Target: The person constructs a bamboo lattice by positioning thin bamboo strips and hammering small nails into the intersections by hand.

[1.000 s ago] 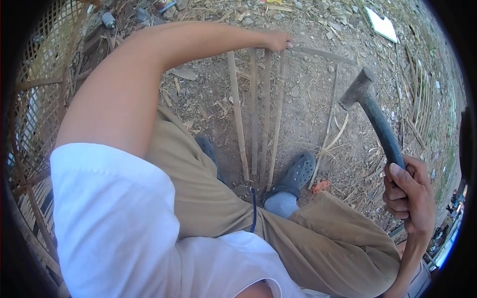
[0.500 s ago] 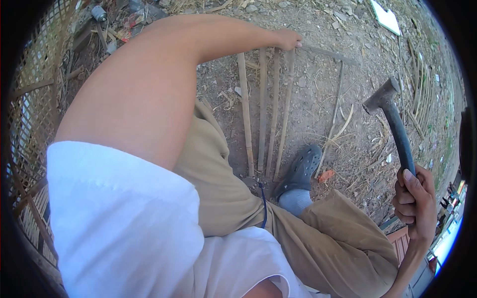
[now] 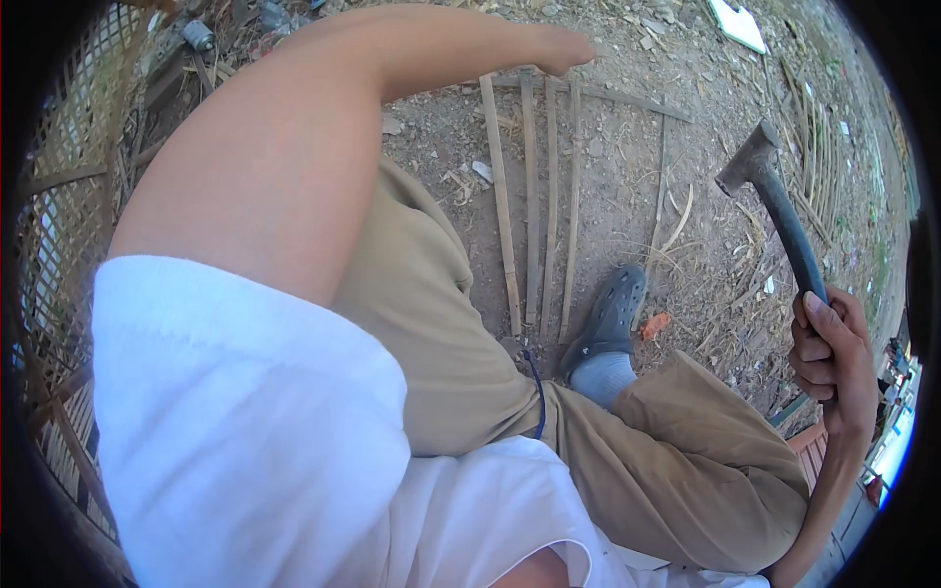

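My right hand (image 3: 833, 358) is wrapped around the dark handle of a hammer (image 3: 796, 230), its worn metal head raised above the ground at the right. Stretched far forward, my left hand (image 3: 567, 49) is just beyond a thin wooden cross slat (image 3: 627, 97); its fingers are turned away and hard to make out. Several narrow wooden slats (image 3: 502, 206) run from that cross slat toward me, side by side with gaps. Farther right, another thin slat (image 3: 661, 186) meets the cross slat near its right end.
My foot in a grey clog (image 3: 610, 314) stands by the slats' near ends, with an orange scrap (image 3: 655, 325) beside it. A woven lattice panel (image 3: 74, 196) rises at the left. A can (image 3: 198, 35) and a white board (image 3: 737, 24) lie at the back.
My left hand has come off the top of a slat and moved slightly farther away. The hammer has shifted a little, still in my right hand. My view has tilted slightly.
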Demonstrator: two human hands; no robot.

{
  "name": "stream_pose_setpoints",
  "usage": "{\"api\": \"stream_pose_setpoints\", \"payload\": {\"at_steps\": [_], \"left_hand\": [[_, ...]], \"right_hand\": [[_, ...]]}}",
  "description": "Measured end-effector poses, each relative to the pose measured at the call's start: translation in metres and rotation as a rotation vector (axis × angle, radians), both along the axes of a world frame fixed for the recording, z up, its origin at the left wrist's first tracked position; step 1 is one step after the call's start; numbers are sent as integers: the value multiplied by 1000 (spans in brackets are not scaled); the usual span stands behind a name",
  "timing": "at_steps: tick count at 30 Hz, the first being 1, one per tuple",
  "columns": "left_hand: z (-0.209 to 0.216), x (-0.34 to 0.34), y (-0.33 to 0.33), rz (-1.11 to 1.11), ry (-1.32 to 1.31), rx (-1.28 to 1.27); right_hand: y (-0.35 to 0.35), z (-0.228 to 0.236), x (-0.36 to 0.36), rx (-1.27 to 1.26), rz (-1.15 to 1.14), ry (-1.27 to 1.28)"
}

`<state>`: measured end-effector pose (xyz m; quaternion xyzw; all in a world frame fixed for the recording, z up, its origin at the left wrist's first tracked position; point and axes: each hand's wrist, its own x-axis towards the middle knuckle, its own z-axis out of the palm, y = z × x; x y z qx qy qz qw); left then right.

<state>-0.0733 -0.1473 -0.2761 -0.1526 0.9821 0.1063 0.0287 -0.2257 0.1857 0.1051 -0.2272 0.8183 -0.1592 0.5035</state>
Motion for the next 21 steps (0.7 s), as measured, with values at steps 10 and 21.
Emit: {"api": "stream_pose_setpoints", "payload": {"at_steps": [10,21], "left_hand": [[5,85,19,-39,-488,18],[12,100,46,-206,-320,-72]], "right_hand": [[22,11,-5,-103,1,14],[65,48,14,-210,-204,-16]]}}
